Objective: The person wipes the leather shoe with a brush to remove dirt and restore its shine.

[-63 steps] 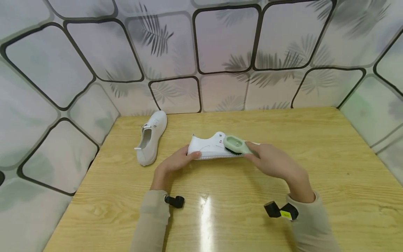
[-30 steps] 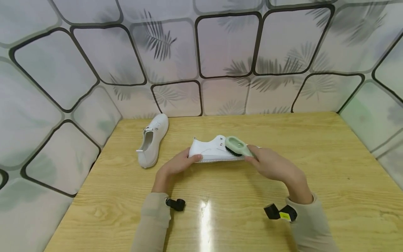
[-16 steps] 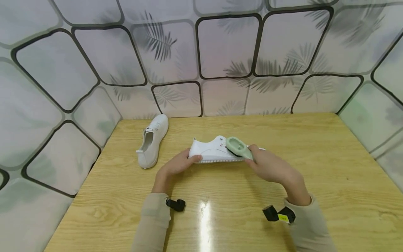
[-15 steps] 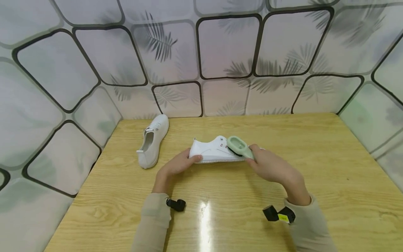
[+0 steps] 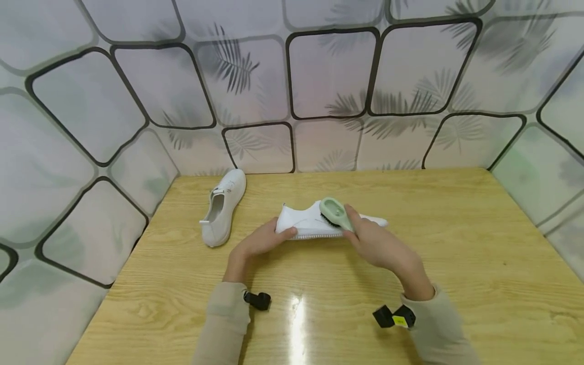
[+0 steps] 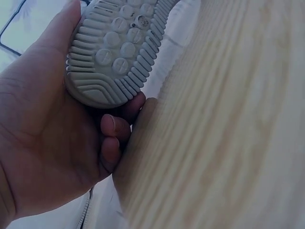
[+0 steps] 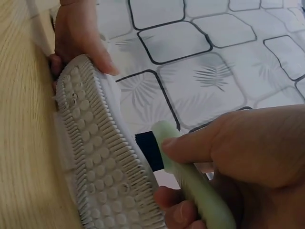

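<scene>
A white shoe (image 5: 303, 221) is held on its side above the middle of the table, its ridged, studded sole (image 7: 102, 157) facing the person. My left hand (image 5: 262, 239) grips it by the heel, thumb along the sidewall and fingers beneath, as the left wrist view shows. In my right hand (image 5: 376, 241) is a pale green brush (image 5: 334, 211) with dark bristles (image 7: 148, 150), held by the handle. The bristles lie against the shoe's upper near the laces, and the brush head covers part of that side. Its toe shows beyond my right hand.
A second white shoe (image 5: 223, 208) stands upright at the back left of the wooden table (image 5: 456, 263). Behind the table rises a patterned wall covering (image 5: 333, 76). Black wrist cameras (image 5: 257, 300) sit on both beige sleeves.
The brush and my right hand shift left along the shoe's side, uncovering more of its toe. My left hand keeps its grip on the heel. The head view tilts slightly upward.
</scene>
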The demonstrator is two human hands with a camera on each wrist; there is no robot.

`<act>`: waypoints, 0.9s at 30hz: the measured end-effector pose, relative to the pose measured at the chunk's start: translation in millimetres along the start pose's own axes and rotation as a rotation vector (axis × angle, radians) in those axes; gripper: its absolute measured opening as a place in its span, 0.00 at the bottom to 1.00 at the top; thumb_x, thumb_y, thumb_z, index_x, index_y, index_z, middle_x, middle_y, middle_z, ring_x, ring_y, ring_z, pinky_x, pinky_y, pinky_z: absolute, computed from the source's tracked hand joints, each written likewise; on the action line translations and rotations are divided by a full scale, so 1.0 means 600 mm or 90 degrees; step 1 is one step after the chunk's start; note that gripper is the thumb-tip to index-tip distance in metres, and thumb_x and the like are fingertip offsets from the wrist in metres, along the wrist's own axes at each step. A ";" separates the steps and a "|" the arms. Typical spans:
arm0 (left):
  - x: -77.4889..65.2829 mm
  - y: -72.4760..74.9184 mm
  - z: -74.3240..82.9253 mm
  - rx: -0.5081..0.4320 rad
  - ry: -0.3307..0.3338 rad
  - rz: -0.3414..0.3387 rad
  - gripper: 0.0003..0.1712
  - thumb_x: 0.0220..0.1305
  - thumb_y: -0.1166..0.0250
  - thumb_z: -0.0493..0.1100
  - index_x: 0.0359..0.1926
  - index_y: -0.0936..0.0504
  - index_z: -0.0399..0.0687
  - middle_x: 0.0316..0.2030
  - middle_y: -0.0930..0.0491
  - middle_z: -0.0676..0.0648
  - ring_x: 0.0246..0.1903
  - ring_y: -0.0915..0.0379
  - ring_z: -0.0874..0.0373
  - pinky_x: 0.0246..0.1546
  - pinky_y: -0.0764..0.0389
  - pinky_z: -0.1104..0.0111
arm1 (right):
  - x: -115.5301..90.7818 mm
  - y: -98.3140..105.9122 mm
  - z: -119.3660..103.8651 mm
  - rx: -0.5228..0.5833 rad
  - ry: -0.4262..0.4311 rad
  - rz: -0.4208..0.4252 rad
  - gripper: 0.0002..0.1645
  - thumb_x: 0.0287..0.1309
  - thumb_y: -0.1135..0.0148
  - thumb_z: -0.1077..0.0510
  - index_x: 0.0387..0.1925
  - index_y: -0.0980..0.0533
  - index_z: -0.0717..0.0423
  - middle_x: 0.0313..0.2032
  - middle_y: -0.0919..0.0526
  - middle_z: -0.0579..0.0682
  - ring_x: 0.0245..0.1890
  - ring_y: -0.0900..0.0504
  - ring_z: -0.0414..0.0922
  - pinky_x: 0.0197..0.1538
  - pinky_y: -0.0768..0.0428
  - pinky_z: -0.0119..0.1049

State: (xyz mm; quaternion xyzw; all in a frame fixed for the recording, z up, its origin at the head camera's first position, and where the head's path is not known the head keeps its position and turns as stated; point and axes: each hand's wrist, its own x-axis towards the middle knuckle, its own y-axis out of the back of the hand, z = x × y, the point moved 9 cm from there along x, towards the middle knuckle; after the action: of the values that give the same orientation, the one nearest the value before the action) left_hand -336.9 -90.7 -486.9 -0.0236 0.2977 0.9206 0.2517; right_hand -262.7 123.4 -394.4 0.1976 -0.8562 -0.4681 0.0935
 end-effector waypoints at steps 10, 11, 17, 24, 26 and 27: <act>0.000 0.000 0.001 0.026 0.020 0.025 0.44 0.66 0.41 0.67 0.69 0.34 0.40 0.60 0.25 0.43 0.59 0.30 0.52 0.64 0.32 0.53 | -0.022 0.019 0.025 -0.006 -0.044 -0.013 0.37 0.76 0.55 0.56 0.74 0.54 0.71 0.66 0.34 0.73 0.64 0.29 0.64 0.60 0.28 0.59; 0.000 0.000 0.000 0.027 0.020 0.027 0.44 0.66 0.41 0.67 0.69 0.34 0.40 0.60 0.25 0.43 0.59 0.30 0.52 0.63 0.32 0.53 | -0.018 0.017 0.026 -0.008 -0.050 -0.010 0.37 0.76 0.56 0.56 0.74 0.55 0.72 0.66 0.34 0.73 0.64 0.30 0.64 0.60 0.29 0.60; -0.003 -0.001 -0.002 0.009 0.019 0.030 0.44 0.65 0.40 0.67 0.69 0.34 0.40 0.60 0.25 0.43 0.58 0.30 0.52 0.63 0.32 0.53 | -0.015 0.014 0.010 -0.011 -0.010 -0.017 0.37 0.75 0.53 0.55 0.74 0.51 0.71 0.62 0.29 0.71 0.61 0.26 0.62 0.58 0.26 0.58; -0.003 -0.001 0.004 0.015 0.013 0.028 0.44 0.65 0.41 0.68 0.70 0.34 0.42 0.62 0.26 0.44 0.62 0.31 0.51 0.65 0.34 0.52 | -0.035 0.030 0.024 -0.009 -0.058 -0.045 0.37 0.76 0.53 0.54 0.75 0.52 0.68 0.63 0.29 0.70 0.57 0.24 0.59 0.55 0.25 0.56; -0.003 -0.001 0.004 0.012 0.012 0.030 0.44 0.65 0.41 0.68 0.70 0.34 0.42 0.63 0.26 0.44 0.62 0.32 0.51 0.66 0.35 0.52 | -0.029 0.027 0.023 -0.015 -0.058 -0.032 0.37 0.76 0.55 0.54 0.75 0.53 0.70 0.65 0.32 0.71 0.61 0.26 0.63 0.59 0.27 0.59; -0.003 0.000 0.004 0.010 0.013 0.031 0.44 0.65 0.41 0.67 0.70 0.34 0.42 0.62 0.26 0.44 0.62 0.31 0.51 0.66 0.34 0.52 | -0.026 0.025 0.021 -0.016 -0.055 -0.026 0.37 0.77 0.55 0.54 0.75 0.54 0.71 0.67 0.34 0.72 0.64 0.30 0.65 0.61 0.30 0.60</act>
State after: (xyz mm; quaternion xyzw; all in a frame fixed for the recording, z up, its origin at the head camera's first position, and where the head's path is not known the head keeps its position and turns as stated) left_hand -334.9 -90.2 -484.7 -0.0240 0.3083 0.9237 0.2263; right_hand -256.6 147.1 -388.4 0.1939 -0.8493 -0.4886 0.0493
